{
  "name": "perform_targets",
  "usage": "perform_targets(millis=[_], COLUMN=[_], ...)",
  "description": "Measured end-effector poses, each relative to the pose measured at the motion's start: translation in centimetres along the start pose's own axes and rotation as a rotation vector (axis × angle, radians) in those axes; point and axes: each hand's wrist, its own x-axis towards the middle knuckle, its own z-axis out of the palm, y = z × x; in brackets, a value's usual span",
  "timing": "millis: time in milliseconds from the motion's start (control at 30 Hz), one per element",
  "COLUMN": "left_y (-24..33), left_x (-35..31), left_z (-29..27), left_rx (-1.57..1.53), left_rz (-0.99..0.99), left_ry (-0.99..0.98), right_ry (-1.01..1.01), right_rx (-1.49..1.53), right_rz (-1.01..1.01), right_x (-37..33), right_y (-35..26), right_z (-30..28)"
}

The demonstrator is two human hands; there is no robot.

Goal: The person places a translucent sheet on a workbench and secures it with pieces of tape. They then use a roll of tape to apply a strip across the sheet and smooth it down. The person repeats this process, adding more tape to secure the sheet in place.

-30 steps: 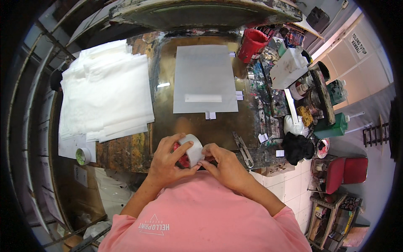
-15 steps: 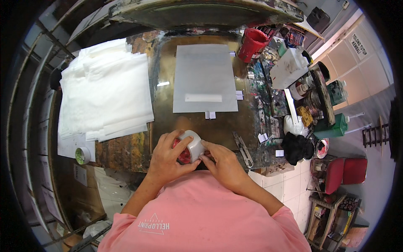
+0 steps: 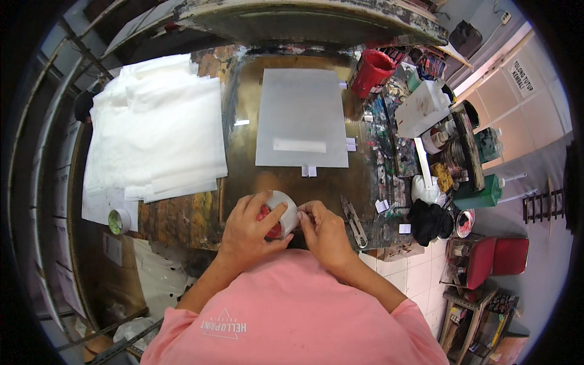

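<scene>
A wide roll of clear tape (image 3: pixel 286 212) with a red core is gripped in my left hand (image 3: pixel 248 228), close to the table's front edge. My right hand (image 3: pixel 325 236) is closed in a pinch, thumb and forefinger together at the roll's right side; whatever lies between those fingertips is too small to make out. Beyond the roll, a translucent sheet (image 3: pixel 301 112) lies flat on the brownish glossy board (image 3: pixel 243 164), with a pale strip (image 3: pixel 298 146) showing near its front edge. Small folded white tabs (image 3: pixel 309 171) sit against its front and right edges.
Left stands a stack of white sheets (image 3: pixel 155 128), with a green-cored tape roll (image 3: pixel 119 221) near it. A cutter knife (image 3: pixel 353 222) lies right of my hands. Farther right are a red tub (image 3: pixel 372 73), a white jug (image 3: pixel 421 109) and black cloth (image 3: pixel 429 219). A frame (image 3: pixel 316 24) spans the back.
My right fingertips have drawn up into a tighter pinch at the roll's side. The roll stays in my left hand, and the view has shifted slightly.
</scene>
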Motion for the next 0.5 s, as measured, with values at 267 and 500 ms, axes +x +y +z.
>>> perform_targets(millis=[267,500], left_y=[0.3,0.3], left_x=[0.2,0.1], left_z=[0.1,0.0], left_rx=[0.003,-0.018], left_rz=[-0.014,-0.079], left_ry=[0.036,0.06], right_ry=[-0.014,0.008], right_rx=[-0.112,-0.145], right_rz=[-0.041,-0.114], right_x=[0.7,1.3], right_y=[-0.3,0.1], right_z=[0.3,0.9])
